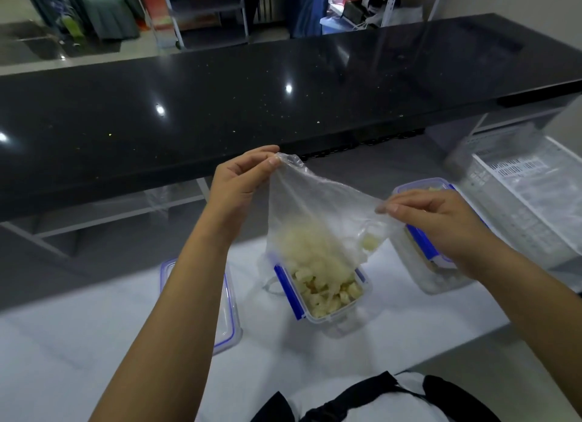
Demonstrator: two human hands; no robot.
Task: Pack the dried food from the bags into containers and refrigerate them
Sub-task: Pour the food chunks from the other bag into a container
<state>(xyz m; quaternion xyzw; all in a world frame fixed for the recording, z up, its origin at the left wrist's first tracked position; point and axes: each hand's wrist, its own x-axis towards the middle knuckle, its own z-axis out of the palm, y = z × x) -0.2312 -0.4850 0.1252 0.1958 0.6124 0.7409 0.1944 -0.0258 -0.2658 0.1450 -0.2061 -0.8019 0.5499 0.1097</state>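
A clear plastic bag [315, 207] hangs upside down over an open container with blue latches [343, 308] on the white table. My left hand [239, 182] pinches the bag's upper corner. My right hand [441, 220] pinches its other corner, lower and to the right. Pale yellow dried food pieces [321, 283] slide out of the bag into the container, which is partly filled. A few pieces [370, 243] cling inside a fold of the bag.
A loose container lid [228, 327] lies left of the open container, partly under my left arm. A second blue-latched container [419, 257] holding food stands behind my right hand. A white slotted basket [519, 188] sits at the right. A black counter [252, 106] runs across behind.
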